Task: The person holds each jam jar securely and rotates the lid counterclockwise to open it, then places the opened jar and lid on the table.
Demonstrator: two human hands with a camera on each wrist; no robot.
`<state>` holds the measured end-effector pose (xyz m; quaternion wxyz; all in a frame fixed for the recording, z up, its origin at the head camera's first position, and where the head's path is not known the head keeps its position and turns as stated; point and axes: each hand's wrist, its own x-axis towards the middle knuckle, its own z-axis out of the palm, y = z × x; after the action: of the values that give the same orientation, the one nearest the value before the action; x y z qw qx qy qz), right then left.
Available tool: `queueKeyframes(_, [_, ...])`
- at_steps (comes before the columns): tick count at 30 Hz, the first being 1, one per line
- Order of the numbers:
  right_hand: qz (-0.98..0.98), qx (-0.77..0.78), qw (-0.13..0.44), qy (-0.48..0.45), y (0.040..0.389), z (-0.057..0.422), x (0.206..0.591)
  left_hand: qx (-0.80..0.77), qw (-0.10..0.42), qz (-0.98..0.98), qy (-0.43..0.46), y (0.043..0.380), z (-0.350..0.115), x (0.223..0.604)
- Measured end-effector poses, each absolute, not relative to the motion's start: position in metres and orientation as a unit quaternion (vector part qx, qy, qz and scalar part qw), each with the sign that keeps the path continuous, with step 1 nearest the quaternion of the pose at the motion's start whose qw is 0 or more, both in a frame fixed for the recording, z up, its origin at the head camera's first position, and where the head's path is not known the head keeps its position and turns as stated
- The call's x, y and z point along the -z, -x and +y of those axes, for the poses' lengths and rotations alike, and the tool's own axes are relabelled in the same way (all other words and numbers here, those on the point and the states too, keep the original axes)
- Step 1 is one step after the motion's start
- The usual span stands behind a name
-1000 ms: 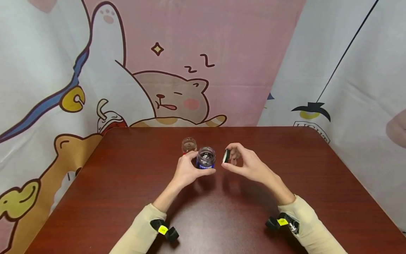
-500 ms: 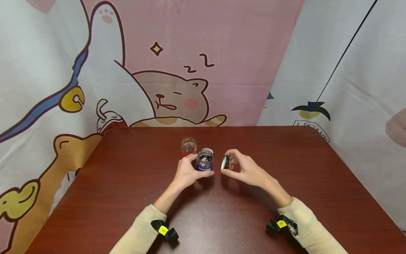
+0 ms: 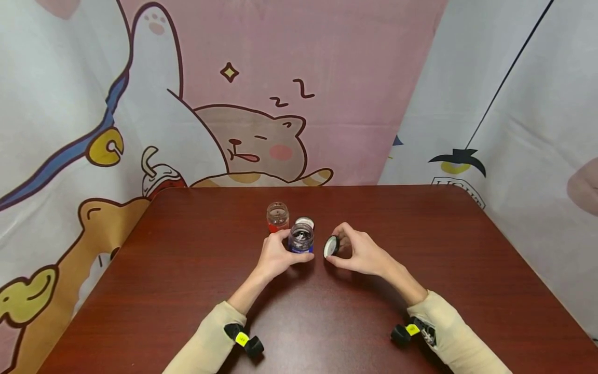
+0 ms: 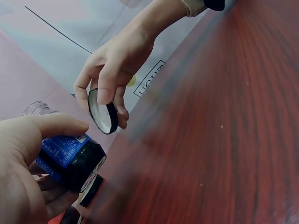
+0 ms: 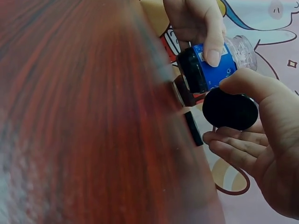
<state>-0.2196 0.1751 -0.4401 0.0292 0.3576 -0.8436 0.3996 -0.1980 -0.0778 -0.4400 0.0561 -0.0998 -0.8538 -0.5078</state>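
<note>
My left hand [image 3: 276, 254] grips an uncapped glass jar [image 3: 301, 238] with a blue label, thumb on the near side. Its mouth points up, and the dark base [image 4: 86, 165] shows close to the tabletop in the left wrist view. To the right of it, my right hand [image 3: 359, 251] pinches a black jar lid [image 3: 331, 246] by its edge. The lid stands on edge, apart from the jar, its pale inside facing left. A second lid [image 3: 305, 222] lies pale side up just behind the blue-labelled jar, partly hidden by it.
Another open glass jar [image 3: 277, 215], with a red label, stands behind my left hand. Everything is on a dark red-brown wooden table [image 3: 420, 223]. A cartoon-printed cloth [image 3: 355, 93] hangs beyond the table's far edge.
My right hand has come slightly down with its lid, whose pale inside turns more toward the head camera. The blue-labelled jar is slightly lower, uncovering the second lid behind it.
</note>
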Motion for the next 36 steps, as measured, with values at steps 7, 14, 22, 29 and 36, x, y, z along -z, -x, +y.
queueKeyframes(7, [-0.848, -0.391, 0.033, -0.355, 0.222, 0.177, 0.444, 0.510, 0.049, -0.855, 0.085, 0.200, -0.077, 0.443])
queueKeyframes(14, [-0.860, -0.378, 0.029, -0.342, 0.229, 0.180, 0.449, 0.506, 0.044, -0.858, 0.075, 0.202, -0.075, 0.446])
queueKeyframes(22, [-0.865, -0.362, 0.026, -0.345, 0.236, 0.184, 0.450, 0.505, 0.043, -0.859, 0.069, 0.202, -0.071, 0.450])
queueKeyframes(29, [-0.874, -0.346, 0.028, -0.340, 0.240, 0.191, 0.450, 0.504, 0.044, -0.861, 0.060, 0.203, -0.068, 0.452])
queueKeyframes(36, [-0.888, -0.315, 0.023, -0.333, 0.241, 0.193, 0.449, 0.501, 0.046, -0.863, 0.050, 0.206, -0.066, 0.453])
